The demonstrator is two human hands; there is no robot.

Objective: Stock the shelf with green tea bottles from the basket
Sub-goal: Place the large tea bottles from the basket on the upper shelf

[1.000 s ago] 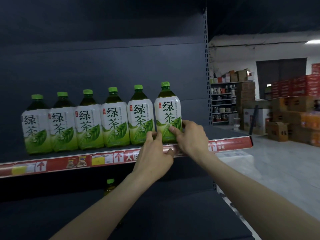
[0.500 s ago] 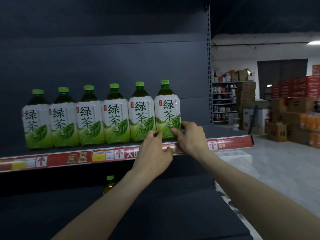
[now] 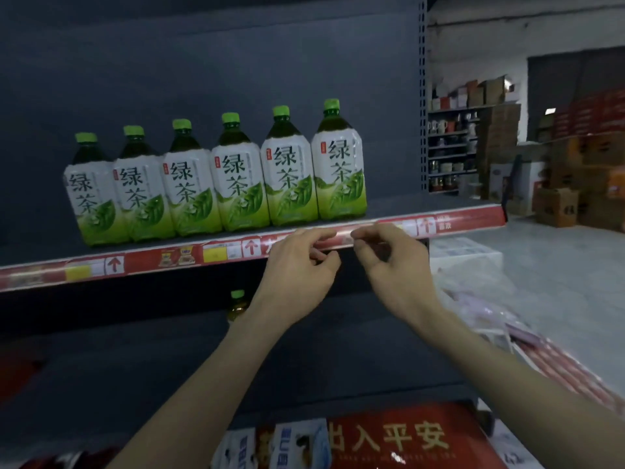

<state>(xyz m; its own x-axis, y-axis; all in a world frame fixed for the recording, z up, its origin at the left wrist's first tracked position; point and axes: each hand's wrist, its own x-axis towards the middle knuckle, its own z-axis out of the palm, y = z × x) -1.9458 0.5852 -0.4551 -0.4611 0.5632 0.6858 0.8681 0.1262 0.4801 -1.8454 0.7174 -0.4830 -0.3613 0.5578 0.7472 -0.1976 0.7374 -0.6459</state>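
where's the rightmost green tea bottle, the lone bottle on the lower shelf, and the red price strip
rightmost green tea bottle [image 3: 340, 177]: head view, on its white label.
lone bottle on the lower shelf [image 3: 236, 308]: head view, on its shoulder below the green cap.
red price strip [image 3: 143, 262]: head view, on a red section.

Bottles [image 3: 338, 174] read 绿茶; red mat [image 3: 399, 434] reads 出入平安

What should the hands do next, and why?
Probably reach away for another bottle: left hand and right hand hold nothing, six bottles stand in a row, and the shelf has room right of the last bottle.
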